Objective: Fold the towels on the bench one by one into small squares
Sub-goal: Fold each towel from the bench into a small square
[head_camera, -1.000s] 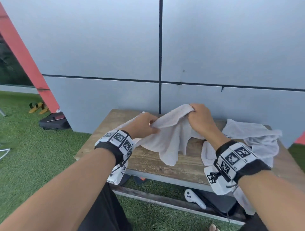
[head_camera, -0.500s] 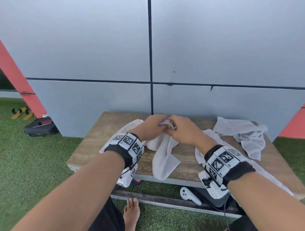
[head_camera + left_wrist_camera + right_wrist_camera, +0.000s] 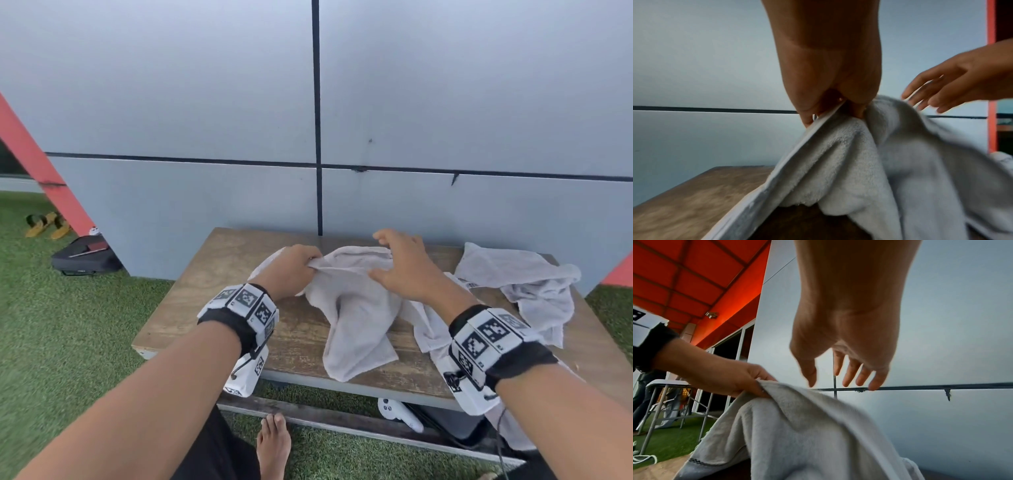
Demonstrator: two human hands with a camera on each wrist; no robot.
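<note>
Towel, pale grey terry (image 3: 356, 308): lies at the middle of the head view, draped over the wooden bench (image 3: 219, 274) with its lower end hanging past the near edge. Condition: bunched and creased, no clean fold visible yet.

Your left hand (image 3: 291, 267): fingers and thumb pinch a gathered edge of this towel, left of frame centre; the left wrist view shows the hemmed border clamped between thumb and fingers (image 3: 807, 113).

Your right hand (image 3: 400, 263): fingers spread and relaxed, holding nothing, just above the towel's upper right part. Whether the fingertips (image 3: 849, 378) brush the cloth, you cannot tell from these views.

Second towel (image 3: 524, 277): crumpled heap at the right of the frame, on the bench's far right part. Unfolded.

Third cloth (image 3: 428, 325): partly hidden under your right wrist, between the two towels, trailing off the near edge. Unfolded as far as it shows.

Progress, as a judgement: no finished square appears anywhere on the bench. You seem to be at the first towel, seeking a second corner to spread it out. Every fold on it, and all of the others, is left.

Other items: white controller (image 3: 397, 413) under the bench, black case (image 3: 85, 260) on the grass at left.
</note>
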